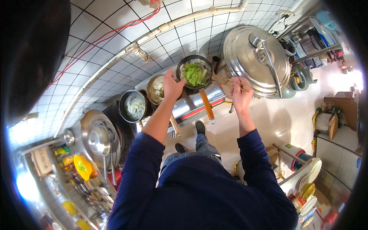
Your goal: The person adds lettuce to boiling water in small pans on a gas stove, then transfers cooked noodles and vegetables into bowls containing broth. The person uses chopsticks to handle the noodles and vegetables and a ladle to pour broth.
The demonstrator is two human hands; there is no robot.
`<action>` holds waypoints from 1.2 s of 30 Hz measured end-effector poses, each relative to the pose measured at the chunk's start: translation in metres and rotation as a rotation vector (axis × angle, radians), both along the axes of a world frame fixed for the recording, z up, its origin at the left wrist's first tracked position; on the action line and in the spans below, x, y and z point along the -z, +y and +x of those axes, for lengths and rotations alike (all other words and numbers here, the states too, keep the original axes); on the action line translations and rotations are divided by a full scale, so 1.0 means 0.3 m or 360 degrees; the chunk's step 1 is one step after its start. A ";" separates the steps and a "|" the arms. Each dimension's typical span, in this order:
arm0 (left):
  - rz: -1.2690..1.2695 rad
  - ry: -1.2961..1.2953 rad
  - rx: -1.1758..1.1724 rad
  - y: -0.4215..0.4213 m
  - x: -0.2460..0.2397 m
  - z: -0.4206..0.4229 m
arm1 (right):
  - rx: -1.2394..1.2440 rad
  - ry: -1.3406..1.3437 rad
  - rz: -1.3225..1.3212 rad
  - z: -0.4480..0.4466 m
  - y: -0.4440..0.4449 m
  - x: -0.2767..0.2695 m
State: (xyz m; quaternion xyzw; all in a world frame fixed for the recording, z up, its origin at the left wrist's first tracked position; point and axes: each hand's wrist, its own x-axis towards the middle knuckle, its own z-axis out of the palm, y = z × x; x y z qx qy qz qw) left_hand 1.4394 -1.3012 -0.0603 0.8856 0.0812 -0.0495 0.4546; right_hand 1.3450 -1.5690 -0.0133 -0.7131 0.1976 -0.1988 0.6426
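Note:
Chopsticks [230, 81] are held in my right hand [241, 91], their tips at the edge of a dark pan [211, 63]. Green leafy vegetables [195, 75] lie over pale noodles in that pan, whose wooden handle [207, 105] points towards me. My left hand [172, 85], fingers apart, hovers at the pan's left side and partly covers a second pan with noodles [157, 87]. Farther left, a pot [120, 107] holds pale noodles in cloudy liquid. All three stand along a steel gas stove [191, 107].
A large lidded steel pot [241, 54] stands right of the stove, with a ladle [271, 69] on its lid. At left are a wide wok [86, 129], steel ladles and a yellow bowl [84, 176]. Gas cylinders [297, 83] stand at the right; a pipe [178, 24] crosses the tiled wall.

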 end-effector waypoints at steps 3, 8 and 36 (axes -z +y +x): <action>0.0133 -0.0247 -0.0158 0.129 -0.010 -0.205 | -0.0062 -0.0115 -0.0081 -0.003 0.058 0.007; 0.0214 -0.0287 0.0000 0.409 -0.101 -0.725 | -0.0106 0.0045 -0.0340 0.082 0.234 0.135; 0.0626 0.0617 -0.1999 3.366 0.021 -1.451 | -0.0406 -0.0286 -0.1209 -0.454 1.626 -0.389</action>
